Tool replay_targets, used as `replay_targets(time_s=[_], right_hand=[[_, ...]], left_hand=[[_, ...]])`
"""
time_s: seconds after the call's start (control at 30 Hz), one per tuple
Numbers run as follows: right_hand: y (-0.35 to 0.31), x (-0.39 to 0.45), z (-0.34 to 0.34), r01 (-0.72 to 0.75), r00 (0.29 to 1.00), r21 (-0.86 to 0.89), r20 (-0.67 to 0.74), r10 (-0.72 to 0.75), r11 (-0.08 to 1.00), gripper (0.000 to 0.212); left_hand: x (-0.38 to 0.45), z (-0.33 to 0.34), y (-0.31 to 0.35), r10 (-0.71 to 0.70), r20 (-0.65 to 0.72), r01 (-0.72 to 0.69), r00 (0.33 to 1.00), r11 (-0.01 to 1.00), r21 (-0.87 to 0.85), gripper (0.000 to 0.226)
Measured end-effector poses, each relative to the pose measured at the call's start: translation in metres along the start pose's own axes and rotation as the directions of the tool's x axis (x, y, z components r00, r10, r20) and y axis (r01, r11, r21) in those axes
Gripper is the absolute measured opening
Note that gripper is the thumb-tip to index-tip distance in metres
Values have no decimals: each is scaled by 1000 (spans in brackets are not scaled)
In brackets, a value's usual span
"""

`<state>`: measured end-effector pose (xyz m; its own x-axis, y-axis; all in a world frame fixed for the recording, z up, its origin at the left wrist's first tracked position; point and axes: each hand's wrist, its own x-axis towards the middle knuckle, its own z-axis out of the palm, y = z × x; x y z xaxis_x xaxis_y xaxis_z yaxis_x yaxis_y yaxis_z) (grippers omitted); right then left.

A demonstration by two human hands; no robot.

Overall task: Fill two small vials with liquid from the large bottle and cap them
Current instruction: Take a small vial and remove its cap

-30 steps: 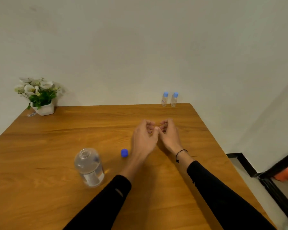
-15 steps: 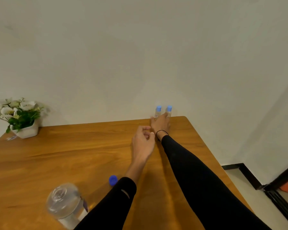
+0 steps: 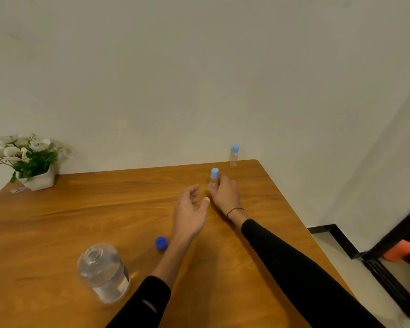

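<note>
**First vial in hand, nothing filled yet**

The right hand [image 3: 224,194] has its fingers curled round a small vial [image 3: 214,178], gripping the lower body while the light blue cap shows above the fingertips. The left hand [image 3: 191,210] waits just beside it, fingers loosely bent and parted, holding nothing. The second vial [image 3: 234,155] stands capped beyond the right fingers, at the table's far edge against the wall.

By my reading the task is barely begun: both vials look empty and wear their caps, so uncapping, pouring and recapping are all left. The large bottle [image 3: 104,272] is open already (its dark blue cap [image 3: 161,243] lies behind the left wrist), standing well back from the left fingers, part full of clear liquid.

The wooden table [image 3: 81,218] shows a warm grain. A potted plant [image 3: 31,159] sits far left of both hands, beneath a plain pale wall.
</note>
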<state>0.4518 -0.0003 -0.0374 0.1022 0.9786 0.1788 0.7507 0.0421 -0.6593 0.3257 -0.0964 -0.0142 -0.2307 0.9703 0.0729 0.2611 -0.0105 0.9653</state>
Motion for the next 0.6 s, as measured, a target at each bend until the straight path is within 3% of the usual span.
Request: replay_targets(time_s=[0.2, 0.27, 0.4, 0.6], right_hand=[[-18, -128, -35, 173, 980, 22, 97, -174, 985, 19], [-29, -161, -45, 208, 971, 22, 117, -209, 978, 15], [-47, -205, -55, 279, 951, -29, 148, -272, 960, 14], [-71, -240, -91, 269, 937, 188, 174, -302, 944, 29]], left_hand=[[-65, -24, -18, 21, 121, -23, 992, 1000, 11, 68], [-89, -33, -22, 32, 127, -35, 991, 999, 23, 58], [-122, -56, -25, 79, 85, -77, 993, 997, -27, 11], [-155, -94, -25, 196, 67, -204, 978, 969, 140, 20]])
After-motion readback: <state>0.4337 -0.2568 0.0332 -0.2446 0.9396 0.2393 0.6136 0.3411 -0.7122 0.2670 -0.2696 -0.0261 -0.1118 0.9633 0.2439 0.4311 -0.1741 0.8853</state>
